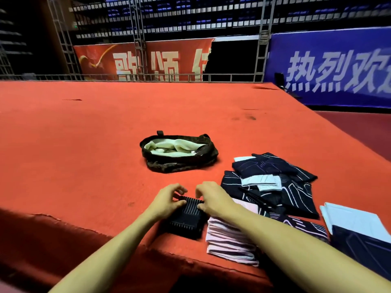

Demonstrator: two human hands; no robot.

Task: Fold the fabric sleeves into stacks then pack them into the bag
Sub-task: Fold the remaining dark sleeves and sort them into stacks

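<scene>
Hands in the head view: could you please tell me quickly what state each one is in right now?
Left hand: fingers curled, gripping the black ribbed sleeve at its far edge.
Right hand: fingers curled, gripping the same sleeve.

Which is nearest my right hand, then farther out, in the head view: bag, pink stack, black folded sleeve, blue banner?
1. Black folded sleeve, held under the right hand.
2. Pink stack, just right of it, near edge.
3. Bag, ahead on the red surface.
4. Blue banner, far back on the right.
</scene>
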